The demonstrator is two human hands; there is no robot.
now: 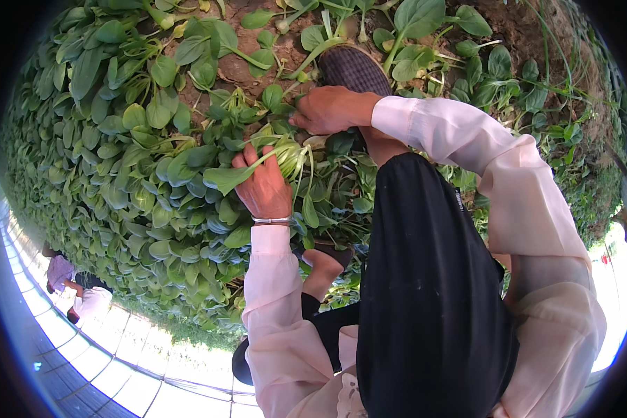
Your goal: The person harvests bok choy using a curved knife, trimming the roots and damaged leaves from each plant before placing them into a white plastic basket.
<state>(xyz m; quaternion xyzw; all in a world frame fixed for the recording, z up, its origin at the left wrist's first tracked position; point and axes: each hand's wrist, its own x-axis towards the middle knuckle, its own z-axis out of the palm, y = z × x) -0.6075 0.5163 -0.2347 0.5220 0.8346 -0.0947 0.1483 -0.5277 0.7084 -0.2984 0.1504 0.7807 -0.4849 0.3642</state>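
My left hand [264, 183], with a silver-coloured bracelet [271, 220] at its wrist, is closed around a bunch of bok choy-like greens [291, 159]. Their pale stem ends point right, and one broad leaf lies across the fingers. Just above and to the right, my right hand [326, 111] is low among the plants with its fingers curled. Whether it grips a stem or a small tool is hidden from me. Small leafy plants [240, 112] stand at its fingertips.
Dense green plants [109, 151] cover the ground at left. Brown soil [240, 31] shows above, with loose plants on it. My checked shoe [354, 68] is beside my right hand; my black-clad knee [413, 209] rises close by. People [78, 290] are farther off at lower left.
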